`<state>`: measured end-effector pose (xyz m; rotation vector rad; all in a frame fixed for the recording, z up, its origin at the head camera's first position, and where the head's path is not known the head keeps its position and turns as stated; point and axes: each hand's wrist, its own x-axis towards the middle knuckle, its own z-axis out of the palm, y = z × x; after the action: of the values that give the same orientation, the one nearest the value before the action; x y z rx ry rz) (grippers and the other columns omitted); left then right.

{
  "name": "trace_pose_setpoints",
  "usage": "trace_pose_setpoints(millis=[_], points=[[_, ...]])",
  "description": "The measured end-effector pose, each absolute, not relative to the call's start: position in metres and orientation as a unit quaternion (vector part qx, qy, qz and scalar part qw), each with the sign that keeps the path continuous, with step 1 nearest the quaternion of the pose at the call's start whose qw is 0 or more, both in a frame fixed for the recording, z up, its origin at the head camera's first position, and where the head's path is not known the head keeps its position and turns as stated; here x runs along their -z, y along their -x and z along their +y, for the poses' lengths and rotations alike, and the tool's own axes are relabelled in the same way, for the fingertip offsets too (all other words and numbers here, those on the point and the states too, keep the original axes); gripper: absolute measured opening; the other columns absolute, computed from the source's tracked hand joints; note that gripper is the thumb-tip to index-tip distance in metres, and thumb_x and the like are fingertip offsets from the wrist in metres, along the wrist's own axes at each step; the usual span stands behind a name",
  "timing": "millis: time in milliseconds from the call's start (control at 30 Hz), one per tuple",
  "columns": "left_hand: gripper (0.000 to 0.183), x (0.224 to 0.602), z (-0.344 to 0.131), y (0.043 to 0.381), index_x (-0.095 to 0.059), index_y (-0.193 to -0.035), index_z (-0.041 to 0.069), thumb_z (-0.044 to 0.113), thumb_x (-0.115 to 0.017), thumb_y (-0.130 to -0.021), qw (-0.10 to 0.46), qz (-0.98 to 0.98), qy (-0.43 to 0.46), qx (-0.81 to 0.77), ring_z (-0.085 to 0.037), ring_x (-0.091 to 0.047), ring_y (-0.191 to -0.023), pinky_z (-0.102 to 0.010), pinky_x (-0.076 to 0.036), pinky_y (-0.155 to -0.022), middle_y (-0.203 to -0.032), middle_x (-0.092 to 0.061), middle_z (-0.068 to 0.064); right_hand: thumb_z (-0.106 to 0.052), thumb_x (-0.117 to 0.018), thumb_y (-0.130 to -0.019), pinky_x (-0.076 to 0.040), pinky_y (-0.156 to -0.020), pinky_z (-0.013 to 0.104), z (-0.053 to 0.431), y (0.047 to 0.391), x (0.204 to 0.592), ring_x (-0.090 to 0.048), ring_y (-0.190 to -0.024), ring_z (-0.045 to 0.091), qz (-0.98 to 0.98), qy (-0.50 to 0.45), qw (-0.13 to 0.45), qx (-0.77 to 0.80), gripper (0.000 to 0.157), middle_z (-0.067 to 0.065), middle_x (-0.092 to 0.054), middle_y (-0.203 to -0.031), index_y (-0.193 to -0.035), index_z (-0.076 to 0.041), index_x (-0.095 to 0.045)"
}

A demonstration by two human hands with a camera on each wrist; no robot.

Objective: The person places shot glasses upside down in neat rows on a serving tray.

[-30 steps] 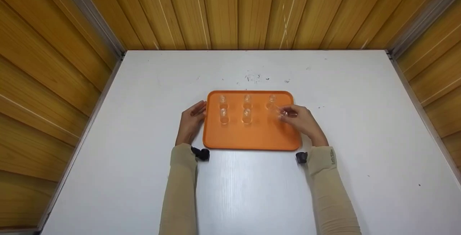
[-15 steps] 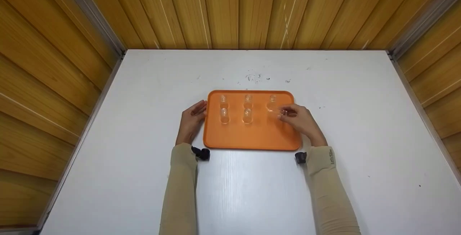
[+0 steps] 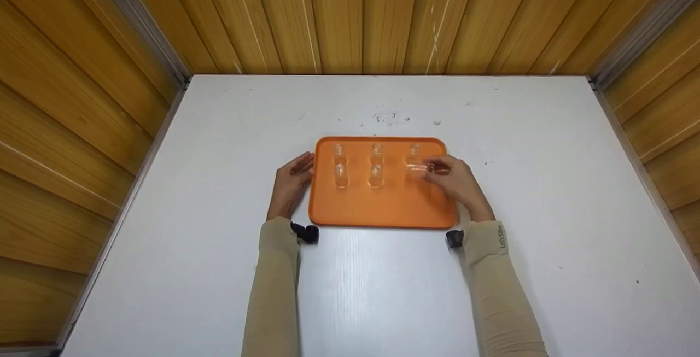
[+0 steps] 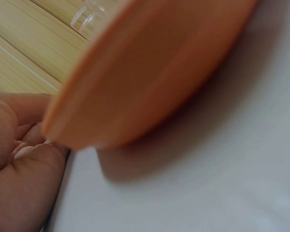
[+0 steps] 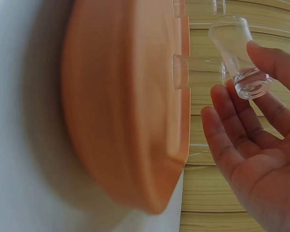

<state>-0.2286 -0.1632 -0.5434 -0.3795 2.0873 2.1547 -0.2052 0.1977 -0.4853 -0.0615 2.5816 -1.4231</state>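
On an orange tray [image 3: 383, 209] several small clear shot glasses [image 3: 375, 176] stand upside down in two rows. My right hand [image 3: 456, 179] is over the tray's right side and pinches another shot glass [image 5: 237, 46] by its thick base, between thumb and fingers. That glass is tipped nearly sideways, its mouth toward the left. A standing shot glass [image 5: 200, 71] is just behind it, at the far right of the tray. My left hand [image 3: 290, 187] is at the tray's left edge, relaxed fingertips touching the rim [image 4: 63, 121], with no glass in it.
The tray lies on a white table [image 3: 229, 127] with some dark marks behind it. Wood-panelled walls [image 3: 361, 18] close off the back and both sides. Dark wrist cameras [image 3: 306, 233] sit at the inner side of each sleeve cuff.
My right hand has shifted slightly up and to the left, and the pinched shot glass has turned from a blurred slant to nearly level. The left hand and standing glasses have stayed put.
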Motion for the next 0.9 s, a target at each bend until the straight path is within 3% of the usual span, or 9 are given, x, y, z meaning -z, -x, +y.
trace_pose_setpoints(millis=[900], points=[[0.049,0.5403,-0.1625,0.2272,-0.052,-0.139,0.018,0.007,-0.062,-0.092,0.068,0.711,0.14,-0.686,-0.011,-0.053,-0.127,-0.023,-0.044,-0.107,-0.138,-0.056,0.002,-0.007,-0.07,-0.087,-0.05,-0.102,0.041,0.1879,0.2099,0.49,-0.058,-0.115,0.032,0.855,0.043,0.067,0.512,0.043,0.02,-0.061,-0.123,-0.127,0.002,-0.059]])
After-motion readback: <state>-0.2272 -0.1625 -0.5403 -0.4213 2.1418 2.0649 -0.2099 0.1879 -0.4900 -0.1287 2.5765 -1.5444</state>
